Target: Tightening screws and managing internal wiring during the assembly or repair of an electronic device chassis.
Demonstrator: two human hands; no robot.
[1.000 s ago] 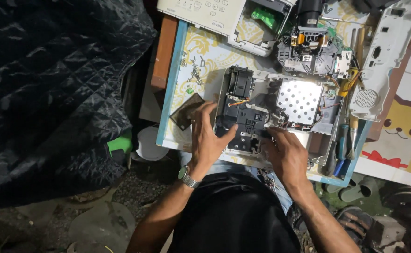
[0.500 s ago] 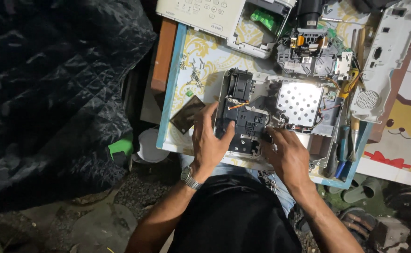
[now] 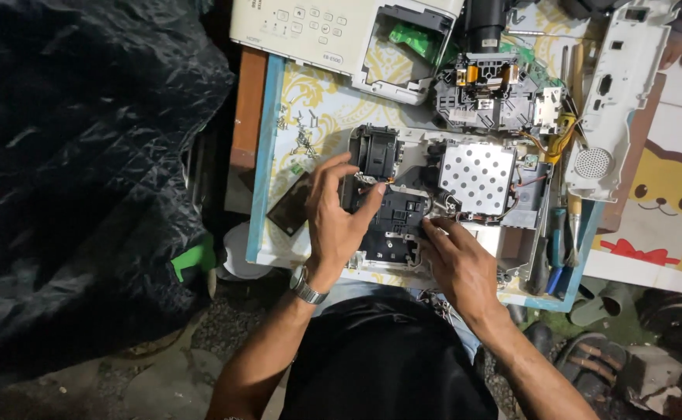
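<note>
- Cluttered counter (image 3: 275, 155), patterned cloth, frame centre: the black module (image 3: 391, 222) sits in the opened device.
- Left hand (image 3: 337, 222) has been shifted up, fingers spread, thumb pressed on the module.
- Right hand (image 3: 458, 260) is kept curled, fingertips at the module's right edge; nothing lifted.

two hands (image 3: 341, 222), one wristwatch (image 3: 307, 285), two white covers (image 3: 341, 35), one perforated plate (image 3: 477, 179)

black module (image 3: 391, 222) partly hidden under left hand (image 3: 337, 222)

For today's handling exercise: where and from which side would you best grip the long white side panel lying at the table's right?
Probably across the narrow middle of the white side panel, coming from above: it lies flat and long, both long edges look exposed, and a central grip should keep it balanced.
</note>
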